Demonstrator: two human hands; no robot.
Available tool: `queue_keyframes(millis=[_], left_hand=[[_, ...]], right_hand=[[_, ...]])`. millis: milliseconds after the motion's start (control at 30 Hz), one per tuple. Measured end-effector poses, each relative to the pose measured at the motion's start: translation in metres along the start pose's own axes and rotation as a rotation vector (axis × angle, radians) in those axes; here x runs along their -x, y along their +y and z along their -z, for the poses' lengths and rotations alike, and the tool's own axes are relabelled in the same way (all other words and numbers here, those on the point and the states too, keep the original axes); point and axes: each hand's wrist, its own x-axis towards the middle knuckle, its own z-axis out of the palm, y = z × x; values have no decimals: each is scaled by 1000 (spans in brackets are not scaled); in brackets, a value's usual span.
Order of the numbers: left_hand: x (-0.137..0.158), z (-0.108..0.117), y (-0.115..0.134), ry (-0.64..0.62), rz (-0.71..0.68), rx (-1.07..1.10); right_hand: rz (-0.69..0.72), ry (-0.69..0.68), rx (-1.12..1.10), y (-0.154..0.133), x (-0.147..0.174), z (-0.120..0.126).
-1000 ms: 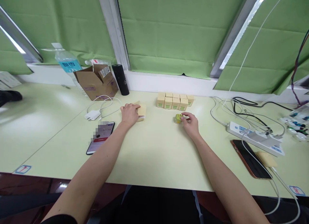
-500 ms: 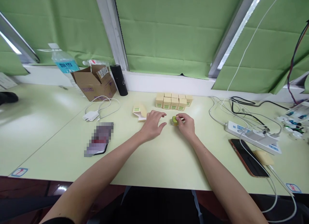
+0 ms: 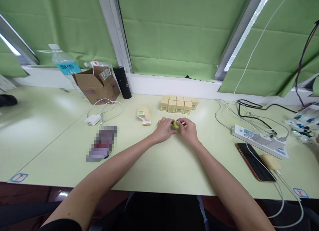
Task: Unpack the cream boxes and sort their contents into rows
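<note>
A small green-topped jar (image 3: 176, 126) is between my hands, just above or on the table; my fingers partly cover it. My left hand (image 3: 164, 129) closes on its left side with thumb and fingertips. From the right, my right hand (image 3: 188, 129) pinches the same jar near its top. To the left of my hands lies an opened cream carton (image 3: 144, 116), its torn flaps facing me. Beyond my hands stand several small cream boxes (image 3: 175, 105) with green labels, grouped in rows.
On the left are a pixelated phone (image 3: 102, 143), a white charger (image 3: 93, 119), a cardboard box (image 3: 98, 86), a black cylinder (image 3: 122, 82) and a large bottle (image 3: 66, 65). A power strip (image 3: 259, 141), cables and another phone (image 3: 255, 162) lie on the right.
My left hand has moved right, from open and apart to gripping the jar. My right hand has brought the jar slightly left. The carton and boxes stay put.
</note>
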Motion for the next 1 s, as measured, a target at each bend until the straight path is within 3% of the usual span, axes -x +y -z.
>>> queue_keyframes(millis=[100,200,333,467,800,1000], left_hand=[[-4,-1,1,-6,4,-25],[-6,-3,1,5,22,-38],[-7,-6,0,38,50,-24],[-8,-8,1,36,58,-11],[-47,-29,22,71,18,19],[-64,-52,39,-3,7,3]], right_hand=[[-1,35,-106,-5,-2,5],[-25,158,-293,-11,-8,14],[-146,336,-534,-6,-17,25],[-247,415,-729,10,-21,31],[-212,642,-749,28,-29,50],[-231,705,-794,29,-28,56]])
